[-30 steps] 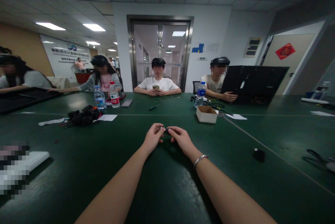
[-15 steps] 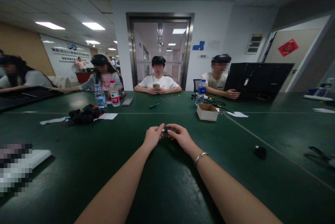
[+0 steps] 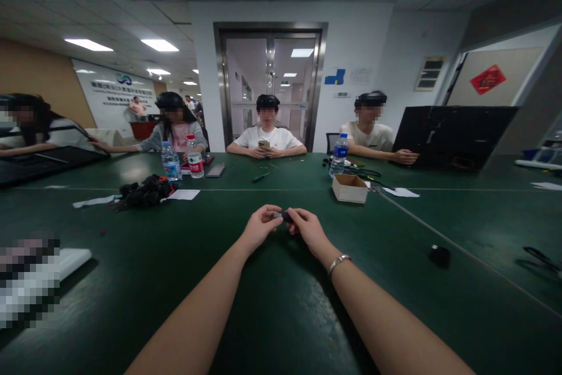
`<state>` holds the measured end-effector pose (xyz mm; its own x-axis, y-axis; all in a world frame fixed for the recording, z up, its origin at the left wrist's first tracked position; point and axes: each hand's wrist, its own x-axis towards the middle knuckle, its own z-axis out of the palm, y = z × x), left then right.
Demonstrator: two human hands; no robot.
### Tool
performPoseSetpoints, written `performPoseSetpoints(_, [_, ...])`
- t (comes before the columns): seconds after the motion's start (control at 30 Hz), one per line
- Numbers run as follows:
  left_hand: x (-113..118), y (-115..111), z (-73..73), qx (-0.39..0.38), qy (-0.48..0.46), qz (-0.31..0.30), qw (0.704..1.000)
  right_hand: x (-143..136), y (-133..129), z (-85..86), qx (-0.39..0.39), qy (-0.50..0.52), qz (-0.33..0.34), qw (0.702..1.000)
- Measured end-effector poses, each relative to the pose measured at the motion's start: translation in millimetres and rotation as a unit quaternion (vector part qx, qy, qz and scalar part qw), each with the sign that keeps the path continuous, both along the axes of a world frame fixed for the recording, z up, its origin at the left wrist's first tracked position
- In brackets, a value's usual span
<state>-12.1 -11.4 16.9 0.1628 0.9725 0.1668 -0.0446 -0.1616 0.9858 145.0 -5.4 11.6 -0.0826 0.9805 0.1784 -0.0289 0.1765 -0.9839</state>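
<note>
My left hand (image 3: pixel 258 229) and my right hand (image 3: pixel 309 230) meet just above the middle of the green table. Between them is a small black piece with a silvery end (image 3: pixel 287 217), too small to name. The thumb and fingers of my left hand are closed at its silvery end. On its dark body, my right hand's thumb and fingers are pressed together, hiding part of it. A silver bracelet (image 3: pixel 339 265) is round my right wrist.
An open cardboard box (image 3: pixel 350 192) stands ahead to the right, by a water bottle (image 3: pixel 339 154) and cables. A black bundle (image 3: pixel 148 191) lies left, near two bottles. A screwdriver (image 3: pixel 260 177) lies ahead; a small black object (image 3: pixel 439 255) is at right. Several people sit opposite.
The small black piece has turned a little between my fingers and shows more of its dark body. My left fingers have shifted their hold. The person at right has moved the black panel rightward.
</note>
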Motion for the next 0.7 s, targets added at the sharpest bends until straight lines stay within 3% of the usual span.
performPoseSetpoints(0.13, [1.1,5.3,-4.8,-0.053,0.008,0.042,0.998,0.1,0.8,-1.3,-0.001,-0.001,0.001,1.000])
performPoseSetpoints(0.33, [0.2,3.1,-6.1,0.029,0.014,0.013,0.999,0.8,2.4,-2.3,-0.009,0.017,0.000,1.000])
performPoseSetpoints(0.53, [3.8,4.1,-8.1,-0.021,0.033,0.035,0.999,-0.2,1.4,-1.5,-0.001,-0.008,-0.002,1.000])
performPoseSetpoints(0.7, [2.6,3.2,-7.7,0.035,0.040,0.026,0.998,0.2,1.4,-1.8,0.000,-0.021,0.007,1.000])
